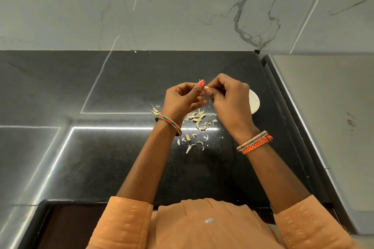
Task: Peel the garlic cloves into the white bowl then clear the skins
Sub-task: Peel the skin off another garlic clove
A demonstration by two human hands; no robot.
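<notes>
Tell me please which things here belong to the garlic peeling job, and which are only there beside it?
Belong to the job:
garlic clove, pinched between left hand and right hand
white bowl, partly hidden behind the right hand
skins scattered on the black counter

Only there:
bangles
orange thread bracelet
marble wall

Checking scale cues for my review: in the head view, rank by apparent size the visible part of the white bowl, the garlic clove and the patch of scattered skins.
1. Scattered skins, the widest patch.
2. White bowl, mostly hidden behind the right hand.
3. Garlic clove, only a tip showing.
</notes>
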